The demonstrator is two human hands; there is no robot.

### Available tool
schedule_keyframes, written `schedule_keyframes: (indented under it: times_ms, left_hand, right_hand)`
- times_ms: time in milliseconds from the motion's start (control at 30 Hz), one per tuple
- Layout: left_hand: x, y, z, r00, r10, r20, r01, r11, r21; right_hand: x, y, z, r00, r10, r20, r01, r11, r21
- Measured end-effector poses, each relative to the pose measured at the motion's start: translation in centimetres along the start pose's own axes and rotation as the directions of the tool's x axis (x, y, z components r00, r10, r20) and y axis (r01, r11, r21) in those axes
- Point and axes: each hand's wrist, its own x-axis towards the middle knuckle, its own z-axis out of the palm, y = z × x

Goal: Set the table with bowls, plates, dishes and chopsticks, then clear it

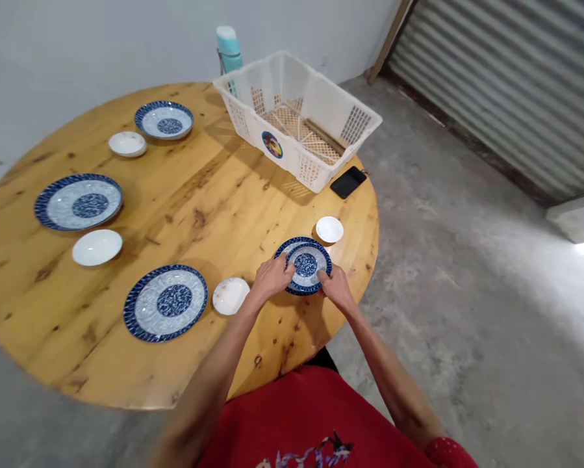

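A small blue-and-white plate (pixel 305 264) is held by its rim between my two hands. My left hand (pixel 273 275) pinches the left side, thumb on top, and my right hand (pixel 337 286) grips the right side the same way. Beneath it, largely covered, a larger blue-rimmed plate (pixel 282 249) shows at the upper left; whether the two touch I cannot tell. Just beyond them stands a small white bowl (pixel 329 229). To the left of my left hand are another white bowl (pixel 230 296) and a large blue-rimmed plate (pixel 165 303).
On the round wooden table (pixel 214 214) a white plastic basket (pixel 292 117) stands at the back, with a light-blue bottle (pixel 229 49) behind it and a black phone (pixel 349 182) beside it. More blue-rimmed plates (pixel 78 201) and white bowls (pixel 97 247) sit on the left.
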Motion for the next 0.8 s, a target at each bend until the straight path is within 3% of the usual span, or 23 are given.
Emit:
schedule_keyframes:
  times_ms: [233, 467, 800]
  left_hand:
    - [0.3, 0.1, 0.8, 0.996, -0.086, -0.03, 0.085, 0.996, -0.041]
    - [0.8, -0.2, 0.9, 0.992, -0.125, -0.015, 0.123, 0.989, -0.087]
    - [1.6, -0.7, 1.3, 0.992, -0.118, 0.04, 0.119, 0.993, -0.019]
  right_hand:
    - [1.8, -0.7, -1.3, 0.988, 0.014, 0.154, 0.002, 0.995, -0.104]
    - [2.5, -1.1, -1.3, 0.993, 0.012, 0.115, 0.031, 0.932, -0.36]
    - [3.0, -2.1, -1.9, 0.98, 0.079, 0.181, 0.026, 0.857, -0.515]
